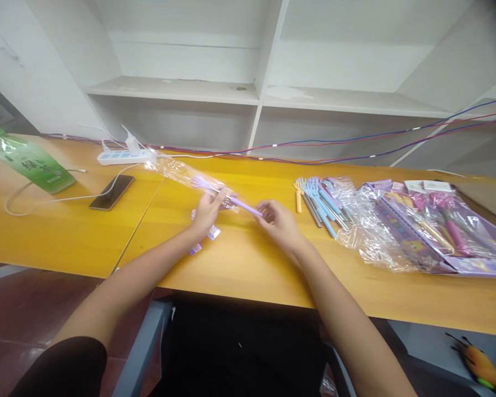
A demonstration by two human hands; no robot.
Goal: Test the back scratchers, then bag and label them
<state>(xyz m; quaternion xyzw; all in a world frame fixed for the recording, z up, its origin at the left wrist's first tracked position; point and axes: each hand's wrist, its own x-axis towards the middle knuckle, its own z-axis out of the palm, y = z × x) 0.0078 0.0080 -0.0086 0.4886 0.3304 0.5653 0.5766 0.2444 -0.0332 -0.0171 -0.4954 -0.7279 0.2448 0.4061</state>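
Note:
A purple stick-like item (247,207) lies partly inside a long clear plastic sleeve (176,168); its fork-like purple head shows through the film. My left hand (209,211) is closed around the sleeve and the item near its middle. The fingertips of my right hand (278,219) pinch the item's bare purple end. Small printed purple-and-white labels (213,232) rest on the table beside and under my left hand. To the right of my right hand lies a pile of fork-headed sticks (320,204) in blue, grey, purple and yellow.
Crumpled clear plastic (366,242) and a purple printed box with wrapped items (421,242) occupy the right side. On the left are a green bottle (33,162), a phone (112,192) and a power strip (118,157). Cables run along the white shelving (173,91).

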